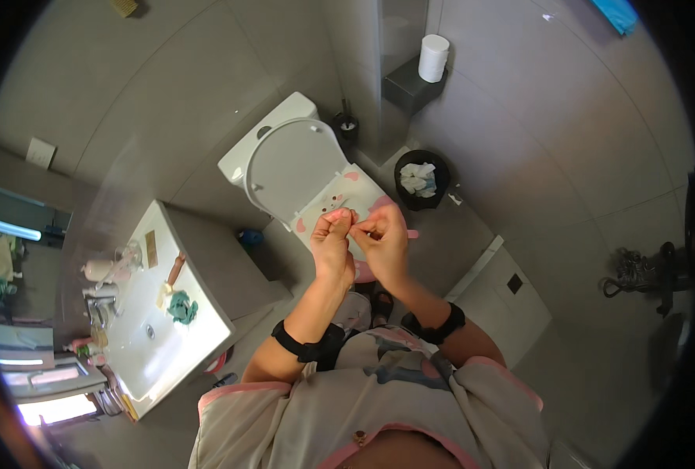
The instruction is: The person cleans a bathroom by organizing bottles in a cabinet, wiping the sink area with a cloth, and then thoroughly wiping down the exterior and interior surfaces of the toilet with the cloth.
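Both hands (332, 248) (386, 244) close together, fingers (338, 223) curled inward, forearms (303, 309) (427, 301) angled toward each other.

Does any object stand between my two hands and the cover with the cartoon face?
Nothing visible stands between the left hand or right hand and the printed cover. The raised toilet lid stands behind it. The hands hide whatever lies directly beneath.

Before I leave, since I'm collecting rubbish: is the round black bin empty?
Not empty: through the open top of the round black bin, crumpled white paper shows; how deep, I cannot tell.
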`<control>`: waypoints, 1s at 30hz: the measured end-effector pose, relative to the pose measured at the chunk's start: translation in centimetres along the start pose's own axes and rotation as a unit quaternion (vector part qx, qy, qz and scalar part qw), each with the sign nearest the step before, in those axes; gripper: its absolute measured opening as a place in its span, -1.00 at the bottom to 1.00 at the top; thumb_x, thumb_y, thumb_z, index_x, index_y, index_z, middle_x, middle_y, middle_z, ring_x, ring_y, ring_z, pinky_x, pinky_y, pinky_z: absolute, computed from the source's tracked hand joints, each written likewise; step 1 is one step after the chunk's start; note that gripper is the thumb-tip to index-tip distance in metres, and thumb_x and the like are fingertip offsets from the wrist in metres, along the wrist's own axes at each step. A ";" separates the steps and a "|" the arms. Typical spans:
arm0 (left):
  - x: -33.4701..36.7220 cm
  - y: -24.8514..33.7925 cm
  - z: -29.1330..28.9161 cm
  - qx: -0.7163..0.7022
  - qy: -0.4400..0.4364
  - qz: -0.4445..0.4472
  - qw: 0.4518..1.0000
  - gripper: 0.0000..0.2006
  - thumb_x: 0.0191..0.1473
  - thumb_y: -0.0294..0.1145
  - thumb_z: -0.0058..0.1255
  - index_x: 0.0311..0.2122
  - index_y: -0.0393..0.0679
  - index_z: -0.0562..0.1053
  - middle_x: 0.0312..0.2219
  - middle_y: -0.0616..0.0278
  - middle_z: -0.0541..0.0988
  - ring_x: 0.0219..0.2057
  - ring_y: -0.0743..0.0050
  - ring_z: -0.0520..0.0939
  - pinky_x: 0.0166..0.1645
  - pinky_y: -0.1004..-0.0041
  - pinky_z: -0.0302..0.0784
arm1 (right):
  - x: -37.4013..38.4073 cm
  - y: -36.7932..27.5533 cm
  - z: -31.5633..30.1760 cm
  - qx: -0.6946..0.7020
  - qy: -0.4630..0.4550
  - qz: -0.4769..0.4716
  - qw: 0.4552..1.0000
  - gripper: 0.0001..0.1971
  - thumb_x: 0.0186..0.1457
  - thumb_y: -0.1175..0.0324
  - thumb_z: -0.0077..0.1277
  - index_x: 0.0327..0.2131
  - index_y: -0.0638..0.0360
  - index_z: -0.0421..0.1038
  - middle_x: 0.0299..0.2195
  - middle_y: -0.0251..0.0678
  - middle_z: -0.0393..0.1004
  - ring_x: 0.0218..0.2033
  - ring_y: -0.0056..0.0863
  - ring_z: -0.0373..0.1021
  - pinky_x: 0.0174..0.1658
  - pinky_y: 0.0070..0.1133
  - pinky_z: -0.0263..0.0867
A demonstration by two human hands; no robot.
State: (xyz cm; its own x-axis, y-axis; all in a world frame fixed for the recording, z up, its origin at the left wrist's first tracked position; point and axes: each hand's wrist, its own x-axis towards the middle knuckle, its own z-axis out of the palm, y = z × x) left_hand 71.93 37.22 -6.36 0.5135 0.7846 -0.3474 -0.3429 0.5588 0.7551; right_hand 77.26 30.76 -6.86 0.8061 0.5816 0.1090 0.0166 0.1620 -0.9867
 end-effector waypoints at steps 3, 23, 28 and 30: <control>2.0 -0.1 1.4 0.088 -0.024 -0.085 0.992 -0.96 -0.04 -0.38 -0.03 -0.43 -0.04 0.42 -0.47 0.38 0.50 -0.37 0.58 0.44 -0.16 0.44 0.19 | 3.1 0.7 -2.2 0.001 0.019 -0.003 1.000 -0.66 -0.17 0.62 0.00 -0.33 0.21 0.06 -0.61 -0.30 0.41 -0.59 -0.70 0.30 -0.53 -0.77 0.17; 11.0 -4.1 3.6 0.097 0.071 -0.203 0.972 -0.61 -0.04 -0.33 -0.08 -0.05 -0.09 0.24 -0.12 0.26 0.32 -0.12 0.45 0.38 -0.14 0.49 0.19 | 26.3 16.1 -22.4 -0.346 0.089 0.113 0.927 -0.71 -0.22 0.65 0.06 -0.33 0.32 0.26 -0.51 -0.21 0.42 -0.47 -0.52 0.37 -0.42 -0.63 0.30; 10.4 -7.2 5.3 0.060 0.125 -0.211 0.968 -0.65 -0.02 -0.34 -0.10 -0.08 -0.15 0.26 -0.15 0.24 0.34 -0.13 0.40 0.40 -0.12 0.49 0.21 | 29.7 22.0 -24.9 -0.356 -0.021 0.154 0.921 -0.51 -0.25 0.51 0.13 -0.15 0.24 0.22 -0.30 -0.25 0.43 -0.27 -0.37 0.34 -0.22 -0.47 0.26; 10.1 -8.2 5.5 0.046 0.141 -0.207 0.967 -0.67 -0.01 -0.38 -0.12 -0.09 -0.17 0.27 -0.16 0.22 0.34 -0.15 0.35 0.42 -0.13 0.49 0.22 | 30.3 23.3 -24.6 -0.406 -0.059 0.140 0.901 -0.48 -0.27 0.45 0.17 -0.13 0.18 0.23 -0.29 -0.34 0.43 -0.22 -0.35 0.32 -0.18 -0.39 0.22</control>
State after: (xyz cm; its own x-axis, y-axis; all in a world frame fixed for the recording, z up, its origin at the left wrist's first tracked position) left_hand 84.26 39.15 -12.99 0.3517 0.5483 -0.7587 -0.0768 0.8247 0.5604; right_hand 116.66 32.52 -29.55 0.7787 0.5973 -0.1919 0.2884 -0.6125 -0.7360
